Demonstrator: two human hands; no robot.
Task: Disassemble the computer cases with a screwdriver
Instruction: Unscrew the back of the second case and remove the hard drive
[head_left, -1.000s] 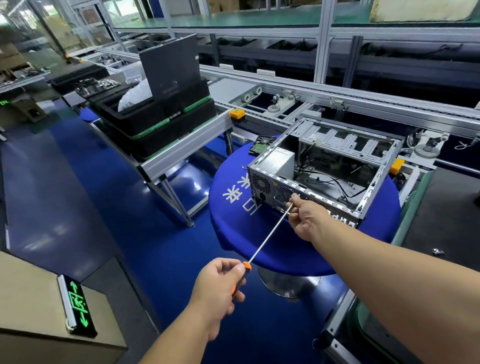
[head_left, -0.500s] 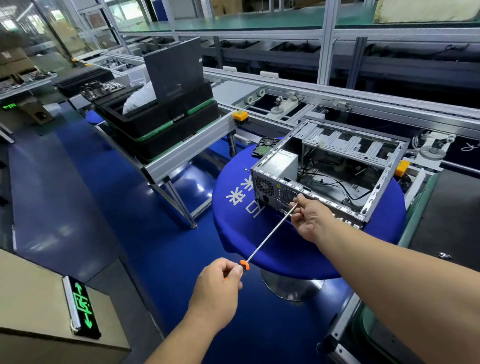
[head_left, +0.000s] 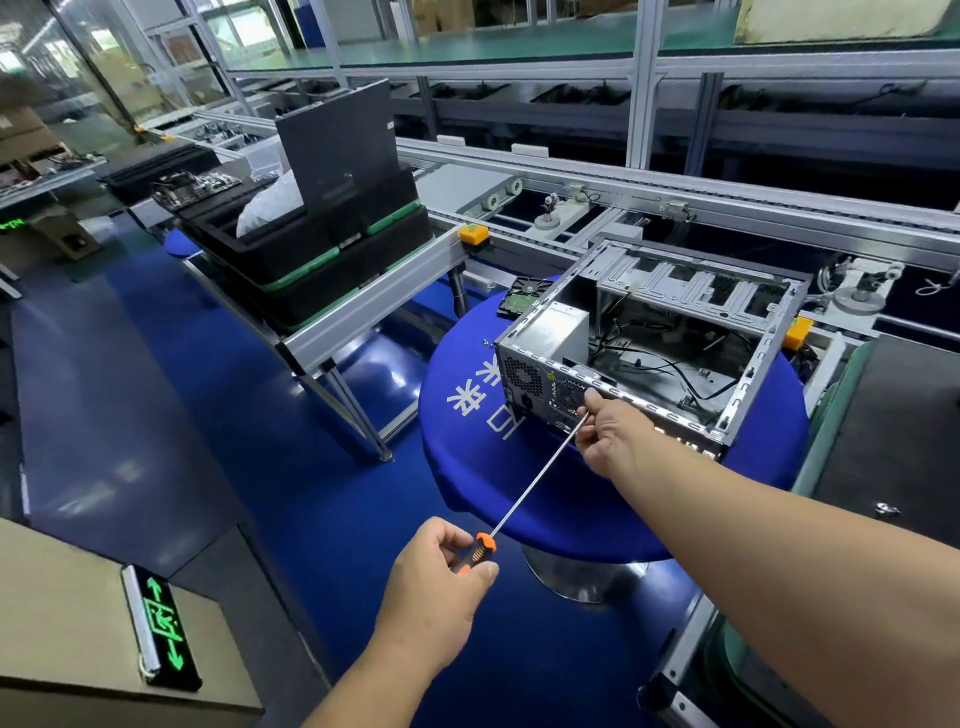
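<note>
Here, going from the left, a green arrow sign (head_left: 163, 630) is glowing on a box (head_left: 78, 597) at the lower left, and black trays (head_left: 311, 260) are sitting stacked on a metal frame (head_left: 363, 312) further back. The left hand (head_left: 435, 577) is holding the orange and black handle of the screwdriver (head_left: 535, 483), its grip curled round the handle with the thumb lying along it. The long steel shaft is slanting up and to the right from that grip toward the computer case (head_left: 649, 343). The right hand (head_left: 610, 434) is pinching the shaft near its far end, its grip narrow, with fingertips right against the rear panel of the case, just beside the round fan grille. The tip itself is hiding behind those fingers, so whether it is sitting in a screw cannot be told. The case is lying open side up on a round blue tabletop (head_left: 467, 441), with a grey power supply (head_left: 561, 332) in its near left corner and black cables (head_left: 670, 364) trailing across its floor. A hard drive (head_left: 522, 292) is lying on the tabletop just behind the case.
</note>
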